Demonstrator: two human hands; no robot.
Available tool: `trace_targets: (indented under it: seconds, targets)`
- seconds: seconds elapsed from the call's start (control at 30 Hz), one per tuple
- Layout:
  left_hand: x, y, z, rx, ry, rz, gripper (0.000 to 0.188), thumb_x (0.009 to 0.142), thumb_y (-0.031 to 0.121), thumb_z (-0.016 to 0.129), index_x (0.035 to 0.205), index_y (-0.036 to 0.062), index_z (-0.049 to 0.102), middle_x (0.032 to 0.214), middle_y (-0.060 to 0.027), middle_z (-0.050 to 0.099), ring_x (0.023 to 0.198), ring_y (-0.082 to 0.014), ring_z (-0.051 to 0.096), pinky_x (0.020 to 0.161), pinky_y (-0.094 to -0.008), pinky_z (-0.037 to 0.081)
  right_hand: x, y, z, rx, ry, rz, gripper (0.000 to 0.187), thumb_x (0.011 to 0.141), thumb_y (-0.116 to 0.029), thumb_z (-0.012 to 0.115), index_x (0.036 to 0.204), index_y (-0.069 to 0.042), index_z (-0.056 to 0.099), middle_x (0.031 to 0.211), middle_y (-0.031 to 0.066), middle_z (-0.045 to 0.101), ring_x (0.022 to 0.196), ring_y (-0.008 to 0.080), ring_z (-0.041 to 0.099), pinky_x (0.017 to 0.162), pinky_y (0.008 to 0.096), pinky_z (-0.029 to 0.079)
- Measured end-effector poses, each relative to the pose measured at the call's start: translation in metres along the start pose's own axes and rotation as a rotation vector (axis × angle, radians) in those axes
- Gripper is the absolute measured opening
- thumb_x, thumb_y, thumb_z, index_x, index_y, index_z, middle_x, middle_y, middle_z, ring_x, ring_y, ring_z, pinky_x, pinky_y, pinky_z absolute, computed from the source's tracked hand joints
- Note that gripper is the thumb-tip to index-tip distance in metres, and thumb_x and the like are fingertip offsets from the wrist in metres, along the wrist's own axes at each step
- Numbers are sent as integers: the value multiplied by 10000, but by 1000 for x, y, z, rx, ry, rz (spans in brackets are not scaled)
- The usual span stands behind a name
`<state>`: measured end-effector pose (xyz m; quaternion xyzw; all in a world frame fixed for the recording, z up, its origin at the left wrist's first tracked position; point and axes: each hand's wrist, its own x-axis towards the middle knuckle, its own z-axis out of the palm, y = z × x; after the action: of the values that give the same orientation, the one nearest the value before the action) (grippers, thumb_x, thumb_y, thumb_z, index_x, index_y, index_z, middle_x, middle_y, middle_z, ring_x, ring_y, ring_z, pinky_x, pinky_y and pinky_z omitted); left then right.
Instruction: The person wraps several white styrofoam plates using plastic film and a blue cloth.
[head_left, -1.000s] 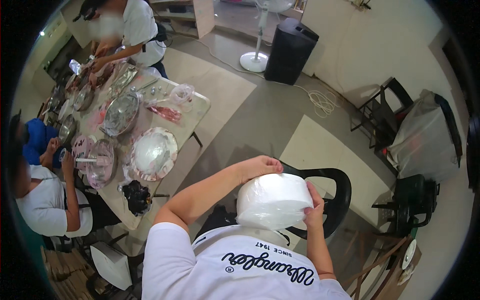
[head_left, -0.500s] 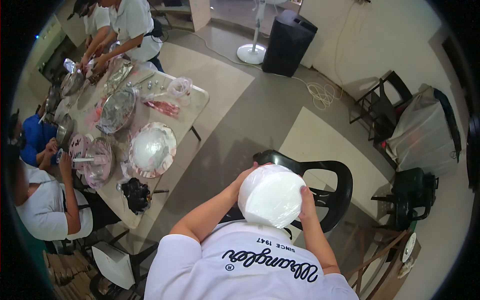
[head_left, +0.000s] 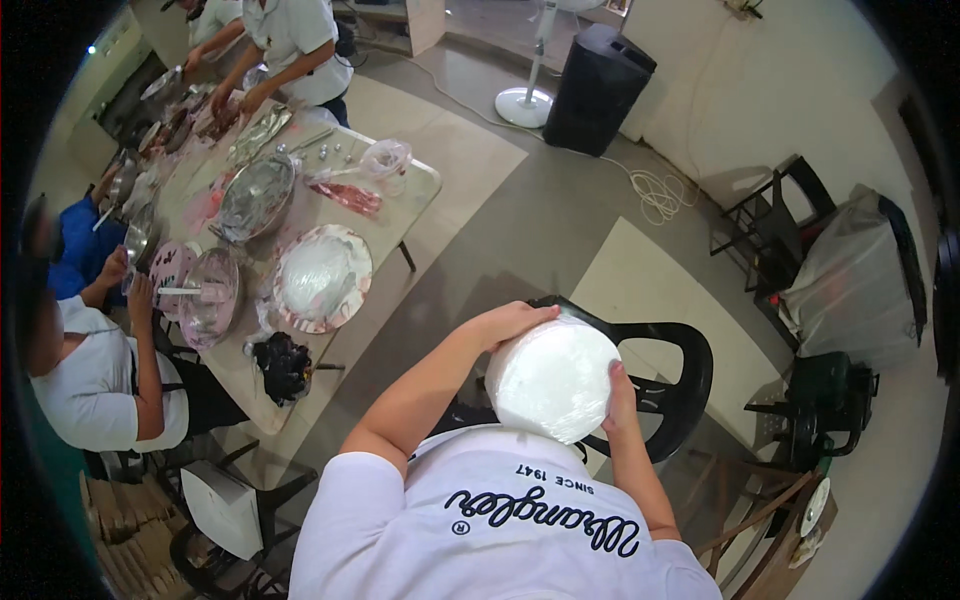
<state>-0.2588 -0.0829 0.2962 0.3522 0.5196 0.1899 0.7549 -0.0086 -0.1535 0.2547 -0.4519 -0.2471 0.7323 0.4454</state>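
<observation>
A thick white round block (head_left: 556,385), which looks like foam wrapped in clear plastic film, is held close to my belly. My left hand (head_left: 515,324) lies over its far left edge with the fingers along the rim. On the opposite side my right hand (head_left: 621,402) grips it, thumb on the face and the other fingers mostly hidden behind. Glossy wrinkles of film show across the near face. Beneath and beyond the block is a black plastic chair (head_left: 690,370).
Left of me, a long table (head_left: 408,185) carries a film-wrapped round on a marbled board (head_left: 350,303), metal bowls (head_left: 258,198) and a black plastic bundle (head_left: 279,366). Several people work around it. A speaker (head_left: 598,90), fan (head_left: 524,106) and coiled cable (head_left: 660,195) stand or lie ahead.
My left hand has shifted from the block's left side up over its far edge. The block has turned a little, and the whole view has swung slightly left.
</observation>
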Motion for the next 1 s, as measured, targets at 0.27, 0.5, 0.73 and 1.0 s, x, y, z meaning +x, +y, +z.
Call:
trace_targets:
  seconds: [0.27, 0.5, 0.73, 1.0]
  targets:
    - [25, -17, -10, -123, -13, -167, 393, 903, 357, 469, 1042, 11, 592, 1009, -148, 609, 816, -230, 621, 724, -405, 511, 18, -4, -42, -216, -249, 359, 1031, 707, -824, 135, 1392, -63, 255, 1412, 123, 319, 1273, 282, 339, 1065, 395, 230]
    - [22, 20, 25, 73, -128, -120, 349, 898, 308, 474, 1055, 15, 580, 1043, -155, 595, 851, -233, 616, 732, -403, 512, 56, -107, 30, -820, -523, -226, 923, 798, -733, 268, 1408, -43, 196, 1462, 115, 201, 1339, 275, 199, 1086, 451, 99]
    - [59, -26, 24, -421, -31, -78, 260, 868, 138, 454, 1049, -13, 564, 1027, -170, 596, 839, -271, 608, 711, -429, 505, 55, -85, 47, -740, -604, 258, 626, 814, -264, 580, 1333, 15, 367, 1243, 129, 501, 1127, 178, 481, 983, 290, 341]
    - [-3, -58, 68, 328, 191, 477, 633, 878, 464, 488, 1313, 18, 375, 1293, -155, 440, 1201, -232, 425, 983, -317, 333, 50, -70, -13, -421, -356, 296, 680, 751, -415, 636, 1244, 21, 467, 1145, 135, 560, 995, 202, 564, 871, 300, 446]
